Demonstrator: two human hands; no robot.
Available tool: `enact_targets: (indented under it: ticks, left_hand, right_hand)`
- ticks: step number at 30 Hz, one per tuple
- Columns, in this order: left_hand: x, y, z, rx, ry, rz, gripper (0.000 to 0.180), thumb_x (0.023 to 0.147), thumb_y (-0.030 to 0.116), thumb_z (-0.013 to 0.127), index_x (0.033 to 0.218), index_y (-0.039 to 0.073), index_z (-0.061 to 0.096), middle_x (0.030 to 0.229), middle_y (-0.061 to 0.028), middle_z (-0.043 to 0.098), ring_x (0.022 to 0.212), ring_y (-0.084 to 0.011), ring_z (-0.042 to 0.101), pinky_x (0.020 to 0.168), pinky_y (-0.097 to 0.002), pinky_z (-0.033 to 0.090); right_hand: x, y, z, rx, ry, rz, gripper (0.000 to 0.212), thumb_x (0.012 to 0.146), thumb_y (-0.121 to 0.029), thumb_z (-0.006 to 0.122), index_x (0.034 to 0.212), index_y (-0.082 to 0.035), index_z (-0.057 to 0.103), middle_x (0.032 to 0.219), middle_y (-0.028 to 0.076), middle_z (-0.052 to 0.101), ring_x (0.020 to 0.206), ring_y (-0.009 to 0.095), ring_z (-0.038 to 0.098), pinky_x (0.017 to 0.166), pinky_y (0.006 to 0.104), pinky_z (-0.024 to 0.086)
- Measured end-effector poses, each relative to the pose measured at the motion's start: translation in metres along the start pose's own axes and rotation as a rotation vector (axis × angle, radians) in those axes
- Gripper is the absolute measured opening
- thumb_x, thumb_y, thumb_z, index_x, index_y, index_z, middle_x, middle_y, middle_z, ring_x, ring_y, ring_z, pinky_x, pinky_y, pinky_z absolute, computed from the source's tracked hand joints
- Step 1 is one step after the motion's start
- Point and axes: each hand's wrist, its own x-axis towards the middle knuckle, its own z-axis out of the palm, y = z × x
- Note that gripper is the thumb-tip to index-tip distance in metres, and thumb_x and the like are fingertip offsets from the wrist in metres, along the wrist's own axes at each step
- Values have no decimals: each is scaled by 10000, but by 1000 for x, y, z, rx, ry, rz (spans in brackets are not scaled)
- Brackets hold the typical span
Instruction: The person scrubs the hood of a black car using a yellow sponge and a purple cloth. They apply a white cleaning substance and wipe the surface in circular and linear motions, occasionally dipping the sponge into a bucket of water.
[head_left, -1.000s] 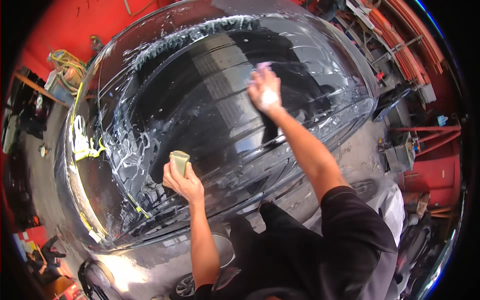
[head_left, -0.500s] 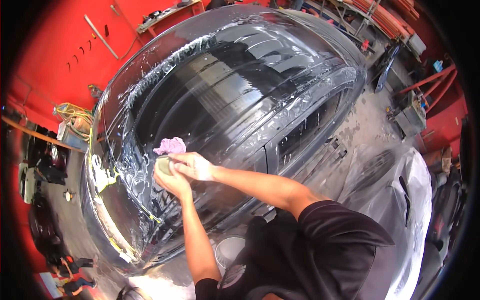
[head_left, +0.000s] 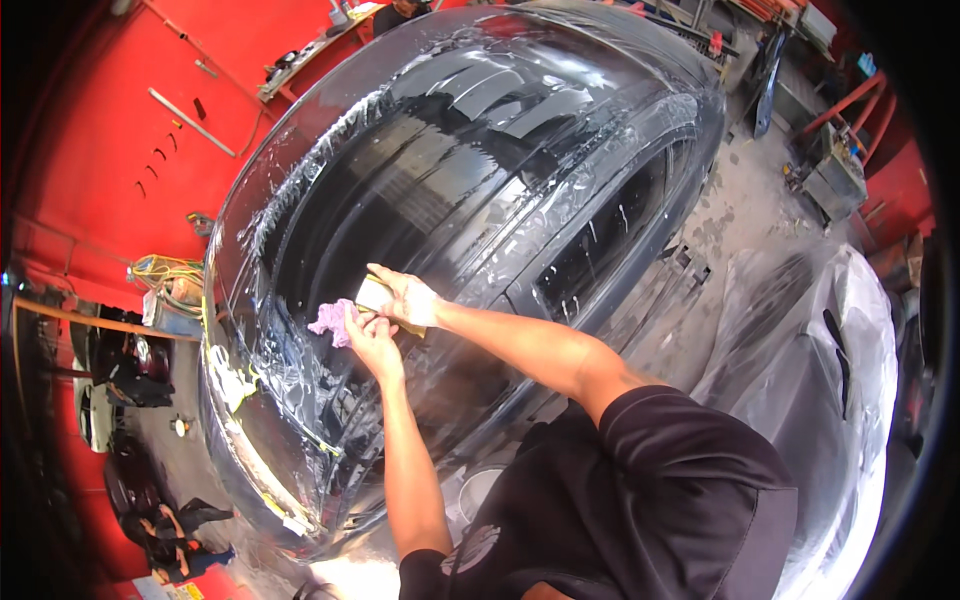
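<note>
My right hand [head_left: 412, 302] grips a small pale pad [head_left: 374, 293] with an olive, sandpaper-like sheet at its edges; part of the sheet shows below the palm. Close beside it, my left hand [head_left: 374, 345] has its fingers curled on a crumpled pinkish-purple cloth [head_left: 333, 322]. Both hands are over the windshield side of a dark car [head_left: 440, 250]. Clear plastic film appears to cover much of the car, with white smears and streaks on it.
Yellow-green tape and crumpled white material [head_left: 232, 378] lie along the car's front. A white bucket [head_left: 480, 490] stands by my body. Plastic sheeting [head_left: 850, 400] drapes something at right. Coiled hoses [head_left: 170, 275] hang near the red wall [head_left: 110, 150]. Two people seem to be at lower left.
The olive pad, earlier at my left fingers, is now in my right hand. My left hand has moved to the cloth. The whole view has shifted slightly.
</note>
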Motion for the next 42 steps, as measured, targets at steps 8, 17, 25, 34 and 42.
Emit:
enact_targets:
  ticks: [8,17,25,34,42]
  left_hand:
    - [29,-33,1,-292,71,-378,446,1073,93,696,1462,62,479,1278,-143,666,984,-236,729,752,-422,640]
    - [39,-35,17,-294,99,-238,356,1010,-5,748,1295,50,543,1231,-153,683,1076,-260,724,849,-425,667]
    - [38,-21,55,-381,52,-156,397,1030,62,773,1388,29,605,1263,-129,725,1068,-226,762,780,-332,694]
    - [83,-28,57,-450,334,-143,359,1028,-94,671,1379,-35,625,1273,-177,722,1149,-286,740,979,-444,645]
    - [42,-11,20,980,317,439,658,979,127,779,1592,53,550,1553,-280,496,1466,-461,463,1235,-570,345]
  right_hand:
    - [9,37,-10,-217,9,-185,677,869,57,581,1513,-148,537,1349,234,687,1320,457,642,1123,527,532]
    - [-10,9,-32,-648,-150,-43,862,988,-429,731,1685,-53,392,1534,268,556,1375,443,600,1177,551,481]
    - [12,44,-58,-183,-176,91,1089,844,-473,853,1683,19,363,1559,290,574,1486,383,549,1219,429,463]
    - [27,63,-119,-5,230,2,436,936,-332,737,1179,30,758,1051,148,776,980,197,717,886,365,564]
    - [15,89,-352,-68,529,-103,319,981,-221,765,1207,0,722,904,19,738,796,115,648,692,297,542]
